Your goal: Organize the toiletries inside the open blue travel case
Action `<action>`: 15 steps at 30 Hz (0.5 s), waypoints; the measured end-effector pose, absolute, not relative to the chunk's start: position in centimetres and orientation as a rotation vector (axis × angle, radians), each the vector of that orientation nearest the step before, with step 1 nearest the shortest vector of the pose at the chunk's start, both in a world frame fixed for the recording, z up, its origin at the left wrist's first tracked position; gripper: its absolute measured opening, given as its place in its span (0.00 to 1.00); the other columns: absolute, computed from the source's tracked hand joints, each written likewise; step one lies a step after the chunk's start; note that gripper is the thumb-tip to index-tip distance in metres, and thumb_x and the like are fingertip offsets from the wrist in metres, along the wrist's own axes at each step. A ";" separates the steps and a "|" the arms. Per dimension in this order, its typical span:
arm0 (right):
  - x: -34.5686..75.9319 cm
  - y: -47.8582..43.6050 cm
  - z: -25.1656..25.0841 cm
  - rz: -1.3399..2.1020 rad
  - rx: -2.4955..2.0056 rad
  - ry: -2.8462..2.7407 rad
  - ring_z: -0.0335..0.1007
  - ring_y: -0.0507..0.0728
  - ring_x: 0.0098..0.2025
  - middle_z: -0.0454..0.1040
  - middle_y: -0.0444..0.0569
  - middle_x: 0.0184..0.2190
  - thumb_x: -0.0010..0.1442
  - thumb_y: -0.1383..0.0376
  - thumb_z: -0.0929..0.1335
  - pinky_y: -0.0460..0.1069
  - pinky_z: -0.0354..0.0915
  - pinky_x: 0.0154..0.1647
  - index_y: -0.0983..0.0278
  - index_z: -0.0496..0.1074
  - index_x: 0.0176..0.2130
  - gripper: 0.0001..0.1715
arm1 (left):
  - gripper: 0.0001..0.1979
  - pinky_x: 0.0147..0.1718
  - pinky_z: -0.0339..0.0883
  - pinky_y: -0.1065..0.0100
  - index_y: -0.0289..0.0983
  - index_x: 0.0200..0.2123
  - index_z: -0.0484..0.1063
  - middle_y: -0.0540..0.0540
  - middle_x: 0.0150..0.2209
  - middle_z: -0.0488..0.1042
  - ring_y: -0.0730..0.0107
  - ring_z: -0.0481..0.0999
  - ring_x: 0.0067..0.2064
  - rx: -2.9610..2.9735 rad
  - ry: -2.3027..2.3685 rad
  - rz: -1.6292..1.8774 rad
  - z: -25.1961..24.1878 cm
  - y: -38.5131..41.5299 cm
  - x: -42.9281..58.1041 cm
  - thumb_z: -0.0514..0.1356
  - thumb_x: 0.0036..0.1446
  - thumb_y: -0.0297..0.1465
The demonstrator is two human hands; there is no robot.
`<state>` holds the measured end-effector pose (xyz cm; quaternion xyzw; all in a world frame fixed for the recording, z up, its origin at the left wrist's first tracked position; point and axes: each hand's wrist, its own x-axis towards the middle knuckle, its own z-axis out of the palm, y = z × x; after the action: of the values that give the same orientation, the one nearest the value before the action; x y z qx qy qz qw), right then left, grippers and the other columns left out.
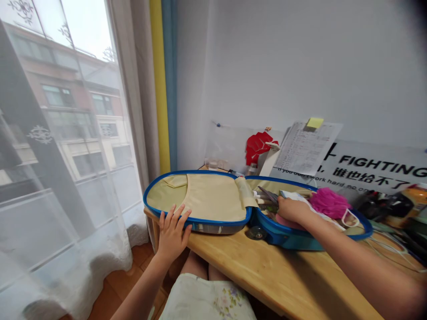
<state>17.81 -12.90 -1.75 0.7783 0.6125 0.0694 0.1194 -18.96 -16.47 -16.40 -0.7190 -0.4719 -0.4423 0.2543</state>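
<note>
Suitcase (283, 238), blue-rimmed and lying open, fills the far part of the wooden worktop (267, 275), its 2 halves side by side. Its lid (213, 198), lined in cream fabric, lies toward the window, close to the worktop's left end, with a sheer curtain (66, 178) hanging just beside it. The other half, on the right, is packed and holds a pink mesh bath puff (328, 203), slim dark items (267, 196) too unclear to name, and a white cloth (298, 203). Bare wood along the near side of the case gives the widest free room for moving, though the right forearm (360, 262) crosses it. A cluster of bottles and boxes (390, 206) crowds the right rim (367, 231), and the wall (283, 66) closes off the far side. The left hand (171, 233) has an open grip, its fingers (176, 218) spread with their tips on the lid's near rim (216, 220). The right hand (293, 211) reaches into the packed half, its fingers (283, 206) curled down; whether that grip holds anything is hidden, so I cannot tell.
</note>
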 end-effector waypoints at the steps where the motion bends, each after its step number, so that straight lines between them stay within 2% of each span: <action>1: 17.7 -13.1 -1.7 0.236 2.260 1.795 0.73 0.64 0.45 0.74 0.64 0.43 0.55 0.68 0.61 0.55 0.64 0.42 0.70 0.70 0.48 0.21 | 0.19 0.63 0.37 0.51 0.39 0.55 0.67 0.41 0.56 0.68 0.56 0.55 0.64 -1.954 -1.280 -1.207 -16.4 -16.5 -18.9 0.53 0.61 0.31; 5: 17.3 -14.1 -0.8 0.433 2.236 1.817 0.74 0.64 0.41 0.73 0.66 0.40 0.58 0.71 0.58 0.55 0.64 0.39 0.73 0.70 0.47 0.20 | 0.19 0.63 0.38 0.52 0.40 0.55 0.68 0.42 0.56 0.69 0.57 0.56 0.64 -1.961 -1.281 -1.245 -16.4 -16.5 -18.8 0.52 0.61 0.31; 9: 15.5 -14.4 1.0 0.729 2.191 1.934 0.71 0.67 0.44 0.69 0.69 0.44 0.61 0.72 0.53 0.58 0.62 0.42 0.75 0.61 0.56 0.26 | 0.18 0.63 0.38 0.53 0.40 0.53 0.68 0.43 0.55 0.70 0.58 0.57 0.63 -1.935 -1.270 -1.314 -16.4 -16.6 -18.6 0.52 0.61 0.31; 12: 12.6 -13.2 1.9 0.864 2.024 2.133 0.67 0.66 0.47 0.66 0.67 0.48 0.63 0.70 0.52 0.57 0.60 0.43 0.70 0.53 0.63 0.30 | 0.18 0.63 0.38 0.53 0.39 0.53 0.68 0.42 0.54 0.70 0.59 0.57 0.63 -1.930 -1.278 -1.324 -16.5 -16.6 -18.5 0.52 0.61 0.31; 15: 8.5 -11.1 1.4 0.913 1.773 2.348 0.64 0.64 0.48 0.65 0.61 0.51 0.64 0.69 0.52 0.55 0.59 0.43 0.61 0.52 0.64 0.30 | 0.18 0.63 0.38 0.53 0.40 0.53 0.68 0.42 0.55 0.70 0.59 0.57 0.63 -1.929 -1.289 -1.320 -16.5 -16.6 -18.4 0.52 0.61 0.31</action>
<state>8.46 -11.12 1.41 0.5753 0.7618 0.2961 0.0306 -18.44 -16.59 -16.47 -0.7026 -0.4696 -0.4807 0.2341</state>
